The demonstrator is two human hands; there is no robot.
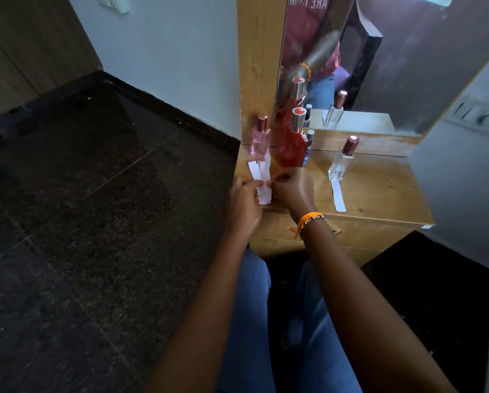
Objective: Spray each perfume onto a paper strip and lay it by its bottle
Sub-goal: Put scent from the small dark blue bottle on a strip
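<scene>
While both hands work the paper strips (263, 182) at the dresser's (379, 194) front-left edge, left hand (244, 202) and right hand (293, 188) pinch them from either side; strips run lengthwise toward the pink perfume bottle (259, 139) just behind.

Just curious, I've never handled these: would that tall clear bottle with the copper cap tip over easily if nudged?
Probably yes: the clear bottle is tall and narrow on a small base, and looks nearly empty, so likely light. It looks like glass, so a fall off the wooden table might break it. Its square sides probably wouldn't roll.
</scene>
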